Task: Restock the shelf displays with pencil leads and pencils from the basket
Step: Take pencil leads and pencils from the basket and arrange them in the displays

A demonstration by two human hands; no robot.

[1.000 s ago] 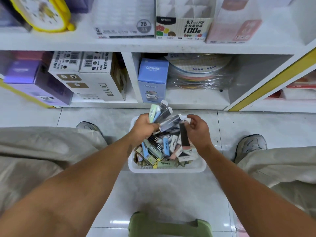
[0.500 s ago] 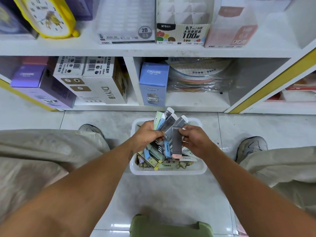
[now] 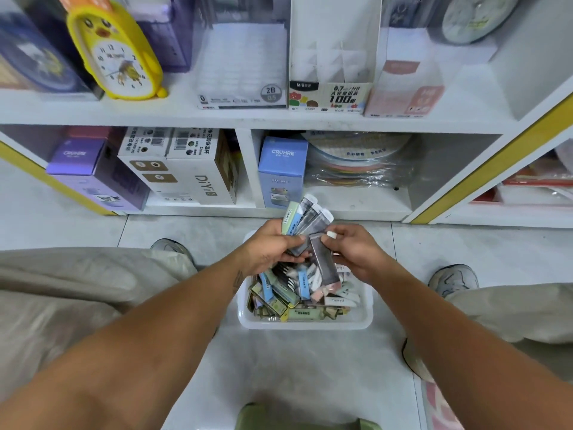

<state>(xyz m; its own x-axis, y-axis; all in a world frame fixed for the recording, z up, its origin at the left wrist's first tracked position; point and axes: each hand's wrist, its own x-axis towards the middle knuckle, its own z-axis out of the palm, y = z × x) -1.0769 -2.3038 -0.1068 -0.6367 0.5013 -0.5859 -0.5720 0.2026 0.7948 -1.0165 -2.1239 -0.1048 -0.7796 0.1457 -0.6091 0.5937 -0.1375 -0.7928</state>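
Holding: my left hand grips a fanned bunch of lead cases, fingers curled round their lower ends, right above the far rim of the white basket.
Right hand: my right hand pinches one dark lead case near its top between thumb and fingertips; the case hangs down over the basket, pink end lowest, touching the bunch in my left hand.
Fan: the cases in it are pale green, blue and dark grey, their clear caps pointing away from me toward the shelf.
Basket: it sits on the pale tiled floor between my two shoes, heaped with more cases in green, blue, white and pink.
Shelf: beyond the basket, the upper shelf board carries three display boxes side by side: a 2B display box, a 0.7 HB display box with white dividers showing, and a pink display box.
Also above: a yellow chick clock stands left of the 2B box.
Lower shelf: just behind the basket stands a blue box, with a stack of wrapped round items to its right and white cartons to its left.
Near me: a green stool edge shows on my side of the basket.
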